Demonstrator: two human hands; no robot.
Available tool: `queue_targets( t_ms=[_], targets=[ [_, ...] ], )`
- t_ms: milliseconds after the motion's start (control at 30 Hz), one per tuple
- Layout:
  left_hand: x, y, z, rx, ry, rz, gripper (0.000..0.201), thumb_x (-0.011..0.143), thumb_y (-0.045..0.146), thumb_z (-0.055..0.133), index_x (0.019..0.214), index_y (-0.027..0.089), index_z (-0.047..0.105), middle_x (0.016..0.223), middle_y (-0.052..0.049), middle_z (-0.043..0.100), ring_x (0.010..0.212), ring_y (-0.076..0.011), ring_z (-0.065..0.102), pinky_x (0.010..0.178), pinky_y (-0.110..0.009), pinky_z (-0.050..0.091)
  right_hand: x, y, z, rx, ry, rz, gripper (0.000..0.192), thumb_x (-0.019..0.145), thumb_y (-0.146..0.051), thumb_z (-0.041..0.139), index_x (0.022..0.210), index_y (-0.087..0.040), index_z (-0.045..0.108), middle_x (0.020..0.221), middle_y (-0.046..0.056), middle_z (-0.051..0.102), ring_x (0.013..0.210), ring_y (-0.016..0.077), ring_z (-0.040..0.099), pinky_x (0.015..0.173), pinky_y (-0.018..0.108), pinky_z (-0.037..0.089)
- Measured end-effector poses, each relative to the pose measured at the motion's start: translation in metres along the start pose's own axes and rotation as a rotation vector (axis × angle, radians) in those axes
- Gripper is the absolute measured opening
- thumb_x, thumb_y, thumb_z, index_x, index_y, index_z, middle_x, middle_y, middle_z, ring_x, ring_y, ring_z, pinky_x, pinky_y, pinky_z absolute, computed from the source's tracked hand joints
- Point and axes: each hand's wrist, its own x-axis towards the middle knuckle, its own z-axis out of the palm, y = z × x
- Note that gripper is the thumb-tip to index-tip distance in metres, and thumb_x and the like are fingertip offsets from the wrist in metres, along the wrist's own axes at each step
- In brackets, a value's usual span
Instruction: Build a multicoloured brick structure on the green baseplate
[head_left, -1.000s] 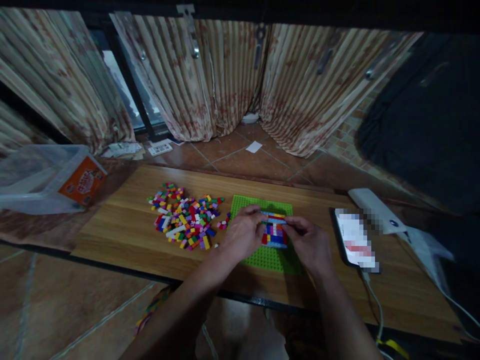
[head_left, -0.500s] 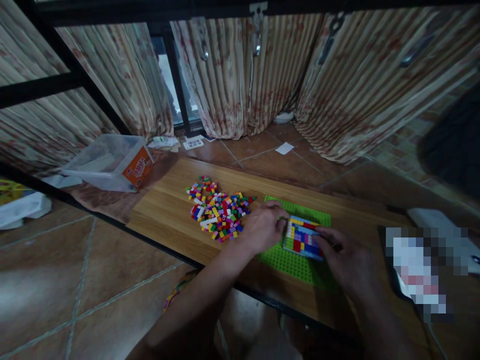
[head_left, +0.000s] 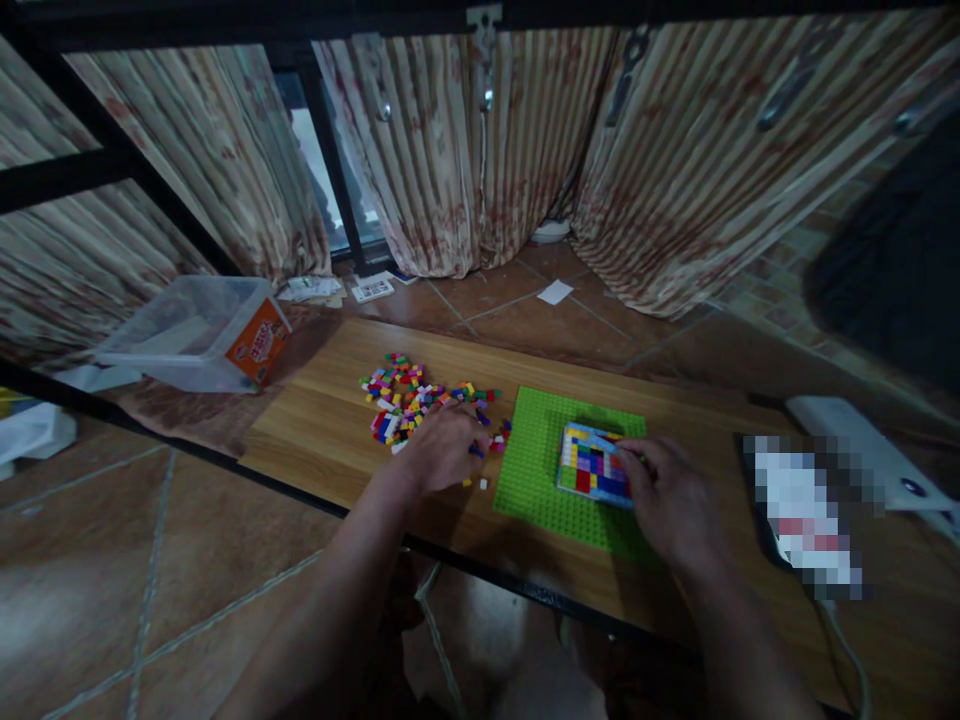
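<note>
Brick panel, multicoloured, one: right of centre, over the green studded baseplate, one.

Hands, two. Right hand: fingers bent, thumb and forefinger close together at the panel's right edge; whether they grip cannot be told. Left hand: fingers curled down into the brick heap, centre; fingertips hidden, hold not visible.

Handling advice: pinch one brick by its sides, keep neighbours unscattered, steady the panel lightly.

Heap bricks: too many, too overlapped to count. Loose white brick: one, below the heap. Clear plastic bin, left: one.
</note>
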Motion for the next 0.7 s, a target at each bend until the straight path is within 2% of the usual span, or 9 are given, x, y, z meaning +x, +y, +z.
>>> queue_targets(
  t_ms=[133, 233, 333, 400, 500, 600, 700],
  targets=[
    [-0.001, -0.001, 0.001, -0.016, 0.047, 0.032, 0.013, 0.077, 0.013, 0.062, 0.075, 0.021, 0.072, 0.089, -0.005, 0.068, 0.094, -0.0217, 0.06, 0.094, -0.037, 0.044, -0.001, -0.005, -0.006, 0.046, 0.109, 0.039, 0.03, 0.093, -0.041, 0.041, 0.093, -0.023, 0.065, 0.094, 0.01, 0.067, 0.086, 0.0249, 0.062, 0.077, 0.038, 0.047],
    [0.001, -0.004, -0.002, -0.117, 0.125, 0.052, 0.013, 0.083, 0.016, 0.058, 0.081, 0.02, 0.07, 0.093, -0.006, 0.067, 0.094, -0.0203, 0.06, 0.09, -0.035, 0.046, -0.009, -0.022, -0.002, 0.119, 0.195, 0.05, 0.03, 0.096, -0.04, 0.041, 0.096, -0.022, 0.065, 0.092, 0.01, 0.069, 0.083, 0.0241, 0.064, 0.074, 0.038, 0.048],
    [0.008, -0.004, -0.005, -0.212, 0.267, -0.039, 0.014, 0.087, 0.019, 0.052, 0.088, 0.018, 0.065, 0.09, -0.006, 0.067, 0.087, -0.0193, 0.062, 0.082, -0.032, 0.049, -0.023, -0.05, 0.017, 0.191, 0.085, -0.143, 0.027, 0.098, -0.036, 0.043, 0.094, -0.023, 0.066, 0.09, 0.005, 0.07, 0.081, 0.0195, 0.064, 0.073, 0.033, 0.049],
    [0.014, -0.002, -0.005, -0.276, 0.363, -0.117, 0.013, 0.088, 0.022, 0.052, 0.091, 0.018, 0.063, 0.087, -0.005, 0.068, 0.083, -0.0185, 0.063, 0.078, -0.031, 0.05, -0.032, -0.07, 0.035, 0.131, 0.001, -0.268, 0.027, 0.099, -0.033, 0.043, 0.092, -0.024, 0.067, 0.085, 0.003, 0.069, 0.08, 0.0177, 0.063, 0.073, 0.031, 0.048],
    [0.021, 0.006, 0.0, -0.424, 0.441, -0.157, 0.013, 0.086, 0.027, 0.056, 0.091, 0.017, 0.063, 0.087, -0.004, 0.07, 0.082, -0.0175, 0.065, 0.076, -0.028, 0.052, -0.036, -0.092, 0.059, 0.003, 0.002, -0.29, 0.026, 0.098, -0.028, 0.045, 0.084, -0.024, 0.067, 0.08, 0.004, 0.069, 0.076, 0.0185, 0.062, 0.07, 0.03, 0.046],
    [0.028, 0.019, 0.007, -0.598, 0.423, -0.143, 0.013, 0.085, 0.024, 0.057, 0.093, 0.017, 0.064, 0.087, -0.003, 0.071, 0.082, -0.0166, 0.067, 0.077, -0.028, 0.053, -0.032, -0.103, 0.071, -0.082, 0.008, -0.273, 0.024, 0.096, -0.025, 0.047, 0.082, -0.022, 0.067, 0.076, 0.006, 0.069, 0.073, 0.0201, 0.062, 0.066, 0.03, 0.045],
    [0.032, 0.029, 0.011, -0.642, 0.36, -0.101, 0.015, 0.086, 0.02, 0.054, 0.093, 0.017, 0.067, 0.095, -0.005, 0.072, 0.086, -0.0169, 0.068, 0.081, -0.03, 0.055, -0.027, -0.105, 0.069, -0.076, -0.027, -0.233, 0.024, 0.095, -0.023, 0.048, 0.08, -0.021, 0.067, 0.075, 0.006, 0.069, 0.071, 0.0214, 0.063, 0.064, 0.031, 0.046]
  ],
)
